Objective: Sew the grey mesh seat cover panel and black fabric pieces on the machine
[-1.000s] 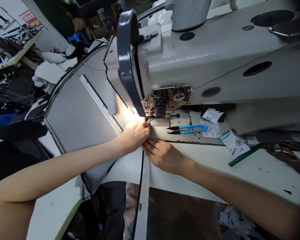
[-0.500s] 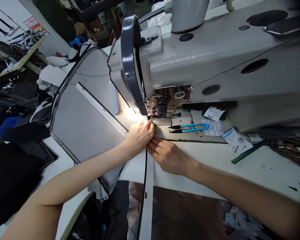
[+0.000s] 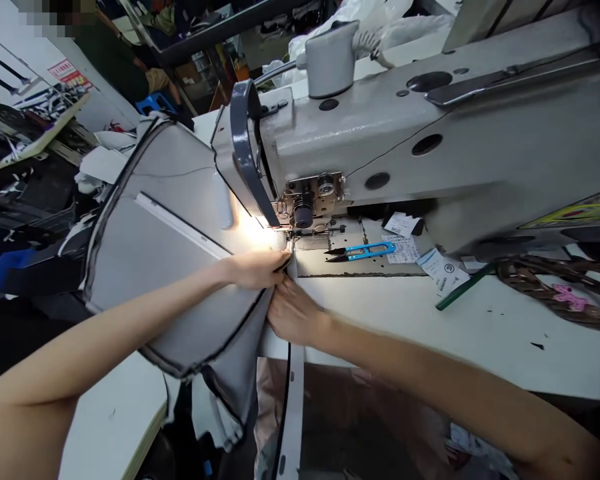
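Observation:
A sewing machine [image 3: 370, 127] with a lit needle area stands over a grey fabric piece [image 3: 190, 313] edged in dark trim. My left hand [image 3: 260, 268] pinches the fabric's edge just in front of the presser foot, its thumb against a dark fold. Close below it, my right hand [image 3: 295, 312] is closed on the gathered grey fabric, fingertips partly hidden. A pale strip with a black edge [image 3: 294, 400] runs under my right hand and hangs off the table front. Another narrow white strip [image 3: 180, 223] lies across the fabric. The needle tip is hard to make out.
Blue thread snips [image 3: 363, 251] lie right of the needle, beside paper labels [image 3: 403, 223] and a green stick-like item [image 3: 463, 287]. A brown woven basket [image 3: 555, 287] sits at the right. Behind, a person [image 3: 115, 60] sits near a blue stool [image 3: 155, 103].
My right hand has moved left and down, taking hold of the grey fabric's edge. My left hand has shifted left and turned. The fabric is now bunched toward the needle; the view has shifted.

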{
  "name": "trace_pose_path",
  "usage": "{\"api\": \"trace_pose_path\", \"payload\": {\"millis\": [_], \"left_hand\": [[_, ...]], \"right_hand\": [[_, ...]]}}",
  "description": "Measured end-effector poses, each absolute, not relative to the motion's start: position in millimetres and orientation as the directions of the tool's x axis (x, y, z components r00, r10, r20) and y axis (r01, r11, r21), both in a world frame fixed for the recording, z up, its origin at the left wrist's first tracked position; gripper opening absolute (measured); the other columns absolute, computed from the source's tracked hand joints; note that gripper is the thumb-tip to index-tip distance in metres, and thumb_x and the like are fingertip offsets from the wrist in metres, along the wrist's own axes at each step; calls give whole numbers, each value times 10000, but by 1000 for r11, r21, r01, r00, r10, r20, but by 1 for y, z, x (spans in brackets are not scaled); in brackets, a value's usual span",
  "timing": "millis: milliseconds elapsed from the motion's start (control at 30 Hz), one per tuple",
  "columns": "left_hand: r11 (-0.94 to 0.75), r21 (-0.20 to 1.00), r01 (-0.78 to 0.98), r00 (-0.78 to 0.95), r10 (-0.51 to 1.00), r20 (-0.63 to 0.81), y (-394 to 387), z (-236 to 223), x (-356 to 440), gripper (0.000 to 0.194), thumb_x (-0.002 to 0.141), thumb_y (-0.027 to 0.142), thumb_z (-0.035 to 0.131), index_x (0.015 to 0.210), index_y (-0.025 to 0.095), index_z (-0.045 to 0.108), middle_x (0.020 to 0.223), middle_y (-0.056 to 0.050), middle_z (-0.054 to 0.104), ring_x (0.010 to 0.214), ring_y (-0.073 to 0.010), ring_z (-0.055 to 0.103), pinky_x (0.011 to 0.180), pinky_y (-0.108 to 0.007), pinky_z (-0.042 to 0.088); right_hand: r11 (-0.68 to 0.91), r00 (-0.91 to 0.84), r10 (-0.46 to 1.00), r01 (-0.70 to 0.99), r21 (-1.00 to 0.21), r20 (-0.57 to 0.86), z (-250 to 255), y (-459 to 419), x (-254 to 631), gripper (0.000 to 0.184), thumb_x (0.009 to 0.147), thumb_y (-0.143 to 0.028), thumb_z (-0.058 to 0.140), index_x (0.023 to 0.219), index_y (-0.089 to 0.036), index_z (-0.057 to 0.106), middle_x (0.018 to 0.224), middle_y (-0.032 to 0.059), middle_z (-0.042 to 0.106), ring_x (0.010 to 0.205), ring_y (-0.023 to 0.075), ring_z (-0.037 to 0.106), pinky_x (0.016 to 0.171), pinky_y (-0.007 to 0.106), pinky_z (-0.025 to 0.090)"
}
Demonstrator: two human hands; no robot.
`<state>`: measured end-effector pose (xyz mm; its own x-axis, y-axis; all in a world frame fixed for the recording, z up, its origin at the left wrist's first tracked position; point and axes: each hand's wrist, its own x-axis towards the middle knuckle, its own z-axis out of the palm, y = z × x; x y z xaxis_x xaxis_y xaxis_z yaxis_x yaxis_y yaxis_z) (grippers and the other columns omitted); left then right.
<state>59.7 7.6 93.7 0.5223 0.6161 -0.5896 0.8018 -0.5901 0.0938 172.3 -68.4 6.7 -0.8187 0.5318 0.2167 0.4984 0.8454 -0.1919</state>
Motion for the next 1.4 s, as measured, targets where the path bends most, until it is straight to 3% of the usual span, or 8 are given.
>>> {"api": "trace_pose_path", "payload": {"millis": [133, 200, 400, 867, 1033, 1233, 1333, 1400], "left_hand": [[-536, 13, 844, 441, 680, -586, -11, 82, 63, 641, 872, 168, 376, 1474, 19, 214, 932, -151, 703, 868, -265, 683, 737, -340, 510], [-519, -43, 853, 404, 712, -573, -19, 79, 66, 674, 874, 161, 377, 1497, 14, 164, 872, -151, 704, 845, -289, 690, 704, -352, 508], [-487, -164, 858, 315, 750, -582, -24, 80, 77, 688, 886, 152, 392, 1509, -5, 148, 878, -186, 694, 856, -319, 690, 660, -358, 518], [-450, -204, 870, 329, 836, -440, -19, 64, 88, 600, 853, 35, 361, 1433, -93, 278, 804, -199, 673, 847, -300, 691, 639, -343, 493], [-466, -134, 875, 388, 838, -383, -14, 60, 89, 418, 859, 29, 291, 1203, -29, 521, 803, -201, 656, 823, -292, 676, 632, -351, 471], [-490, -132, 862, 389, 804, -449, -21, 85, 86, 335, 899, 146, 373, 1156, 33, 556, 833, -181, 665, 799, -280, 674, 620, -334, 459], [-480, -197, 855, 308, 775, -552, -43, 101, 78, 653, 880, 381, 529, 1379, -12, 380, 798, -159, 666, 752, -296, 671, 590, -330, 453], [-474, -170, 864, 295, 750, -592, -56, 106, 67, 816, 841, 377, 581, 1456, -25, 227, 786, -135, 667, 744, -287, 664, 601, -325, 454]], "right_hand": [[810, -715, 575, 568, -148, 398, 4, -102, 215, 349, 863, -108, 477, 1157, -26, 647, 1230, 204, 611, 1168, 292, 547, 1088, 455, 390], [800, -681, 583, 578, -163, 444, 1, -114, 230, 424, 862, -105, 458, 1255, -19, 592, 1324, 201, 557, 1248, 300, 501, 1063, 440, 434], [845, -706, 424, 534, 33, 567, -10, -124, 212, 304, 861, -57, 446, 1019, 2, 698, 1049, 208, 697, 1003, 292, 663, 910, 403, 544], [900, -721, 354, 436, -8, 596, -12, -126, 208, 264, 871, -72, 456, 958, -30, 702, 1016, 195, 709, 963, 259, 680, 873, 366, 551], [904, -730, 359, 426, -23, 581, -11, -125, 211, 248, 870, -81, 476, 947, -46, 710, 1036, 187, 706, 992, 261, 669, 904, 365, 535], [907, -767, 377, 420, -40, 520, -12, -130, 217, 346, 850, -124, 464, 1093, -4, 680, 1155, 224, 658, 1086, 288, 624, 986, 416, 485], [887, -754, 443, 447, -115, 485, -4, -135, 218, 395, 829, -149, 480, 1144, 13, 655, 1207, 234, 628, 1132, 304, 587, 1022, 431, 452], [859, -754, 509, 471, -200, 415, 9, -137, 214, 368, 830, -173, 504, 1118, -5, 661, 1191, 230, 630, 1085, 309, 591, 960, 437, 486]]}}
